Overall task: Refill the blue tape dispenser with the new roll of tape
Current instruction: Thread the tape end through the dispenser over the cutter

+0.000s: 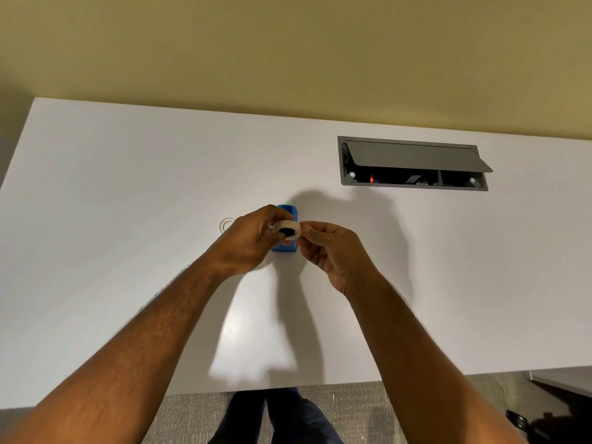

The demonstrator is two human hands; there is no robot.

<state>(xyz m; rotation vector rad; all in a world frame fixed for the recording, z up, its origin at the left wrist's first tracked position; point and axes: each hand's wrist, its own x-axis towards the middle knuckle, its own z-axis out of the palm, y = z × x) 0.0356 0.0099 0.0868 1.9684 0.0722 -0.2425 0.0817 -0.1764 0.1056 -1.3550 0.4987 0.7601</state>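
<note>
my left hand [248, 241] gripped the white tape roll [287, 231], black core facing me, raised above the blue tape dispenser [286, 248]. my right hand [330, 251] pinched at the roll's right edge with thumb and forefinger; couldn't tell if a loose tape end was caught there. dispenser sat on the white table [128, 203], mostly hidden behind the roll and my fingers. a clear empty ring [226, 224] lay just left of my left hand. open grey cable box [413, 163] sat far right.
</note>
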